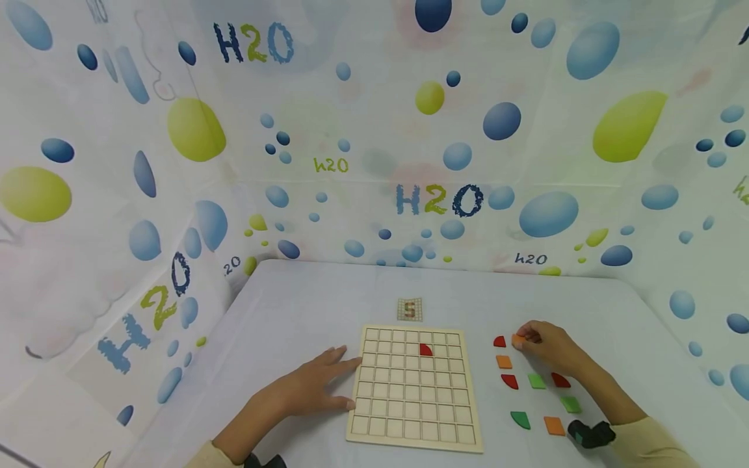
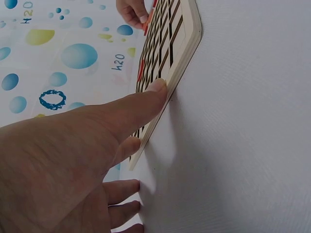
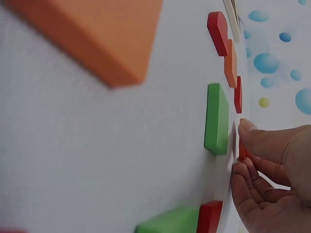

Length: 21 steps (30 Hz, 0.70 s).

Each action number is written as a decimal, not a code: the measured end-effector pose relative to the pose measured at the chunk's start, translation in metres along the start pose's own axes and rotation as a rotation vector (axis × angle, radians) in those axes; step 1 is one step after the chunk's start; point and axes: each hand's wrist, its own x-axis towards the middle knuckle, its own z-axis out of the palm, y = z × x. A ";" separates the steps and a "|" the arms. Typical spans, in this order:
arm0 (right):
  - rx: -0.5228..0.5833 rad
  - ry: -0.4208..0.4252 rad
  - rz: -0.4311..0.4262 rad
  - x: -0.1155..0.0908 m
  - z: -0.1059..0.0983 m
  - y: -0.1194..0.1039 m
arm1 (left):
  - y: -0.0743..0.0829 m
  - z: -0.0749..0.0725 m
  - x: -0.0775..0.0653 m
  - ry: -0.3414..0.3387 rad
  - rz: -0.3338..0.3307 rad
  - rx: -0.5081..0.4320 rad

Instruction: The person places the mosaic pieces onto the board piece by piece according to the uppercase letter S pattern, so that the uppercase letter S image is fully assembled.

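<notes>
With fingers spread, my left hand (image 1: 311,388) is touching the grid board (image 1: 412,393); farther off, my right hand (image 1: 547,346) is pinching an orange tile (image 1: 517,341) near a red piece (image 1: 499,342). I'm judging it light, stiff, best held by opposite edges.

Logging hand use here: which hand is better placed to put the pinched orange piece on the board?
Probably the right hand: it already pinches that orange piece, while the left hand touches the left edge of the board and holds no piece.
</notes>
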 end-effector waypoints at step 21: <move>0.087 -0.045 -0.103 0.020 0.024 -0.055 | 0.001 0.000 -0.001 0.000 0.001 -0.004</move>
